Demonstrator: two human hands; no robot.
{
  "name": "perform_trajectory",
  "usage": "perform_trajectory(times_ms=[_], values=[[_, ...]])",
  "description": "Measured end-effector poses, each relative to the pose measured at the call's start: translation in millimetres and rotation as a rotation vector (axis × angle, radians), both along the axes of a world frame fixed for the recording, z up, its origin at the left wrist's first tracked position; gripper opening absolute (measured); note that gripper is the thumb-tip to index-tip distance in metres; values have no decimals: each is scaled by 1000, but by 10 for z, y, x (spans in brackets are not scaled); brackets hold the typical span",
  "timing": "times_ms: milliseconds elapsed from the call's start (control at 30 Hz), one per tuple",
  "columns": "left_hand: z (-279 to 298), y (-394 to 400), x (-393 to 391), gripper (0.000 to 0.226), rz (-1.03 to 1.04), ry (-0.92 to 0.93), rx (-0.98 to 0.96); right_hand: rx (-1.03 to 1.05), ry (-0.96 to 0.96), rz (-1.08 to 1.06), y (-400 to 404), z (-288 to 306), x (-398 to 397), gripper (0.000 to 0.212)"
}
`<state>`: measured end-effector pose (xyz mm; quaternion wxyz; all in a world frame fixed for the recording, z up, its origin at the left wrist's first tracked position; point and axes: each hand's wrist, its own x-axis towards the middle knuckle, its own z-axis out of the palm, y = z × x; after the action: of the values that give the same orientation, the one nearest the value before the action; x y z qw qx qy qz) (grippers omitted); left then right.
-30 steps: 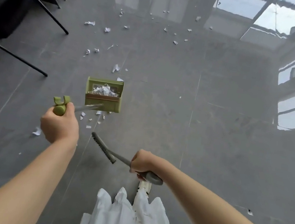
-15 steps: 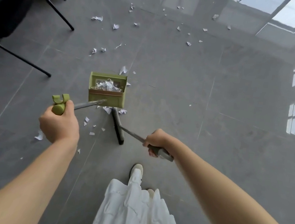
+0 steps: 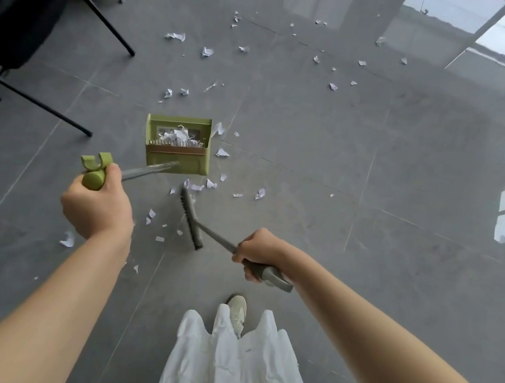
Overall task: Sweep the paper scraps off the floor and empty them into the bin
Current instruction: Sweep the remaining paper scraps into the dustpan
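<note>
Clenched round the green handle (image 3: 94,176) of the dustpan (image 3: 178,144), the left hand (image 3: 97,204) has a full grip and holds the pan on the grey tiled floor (image 3: 309,182), with white scraps heaped inside it. Black chair legs (image 3: 33,100) stand at the far left, well apart from the pan. Paper scraps (image 3: 210,183) lie just in front of the pan's mouth, beside its right wall, and scattered farther up the floor. Next comes the dark broom head (image 3: 191,219), resting on the floor near the pan with loose bits to its left. At the right, the right hand (image 3: 258,251) grips the broom handle (image 3: 269,273). Below it show a white skirt (image 3: 236,364) and one pale shoe (image 3: 236,312).
</note>
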<state>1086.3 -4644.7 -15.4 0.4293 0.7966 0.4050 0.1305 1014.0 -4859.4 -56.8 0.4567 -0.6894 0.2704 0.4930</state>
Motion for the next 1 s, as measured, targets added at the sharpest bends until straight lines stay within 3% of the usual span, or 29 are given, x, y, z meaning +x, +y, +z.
perform_trajectory(times_ms=[267, 433, 733, 1000], values=[[-56, -5, 250, 40, 6, -31, 12, 80, 93, -120, 73, -451, 316, 15], [-48, -138, 357, 40, -16, -1, 20, -62, 89, -277, -682, -386, 324, 14], [20, -576, 400, 34, -18, 43, 8, -237, 25, -373, -1849, -117, 385, 13], [51, -1336, 414, 26, -13, 59, 25, -302, -70, -160, -2280, 239, 456, 12]])
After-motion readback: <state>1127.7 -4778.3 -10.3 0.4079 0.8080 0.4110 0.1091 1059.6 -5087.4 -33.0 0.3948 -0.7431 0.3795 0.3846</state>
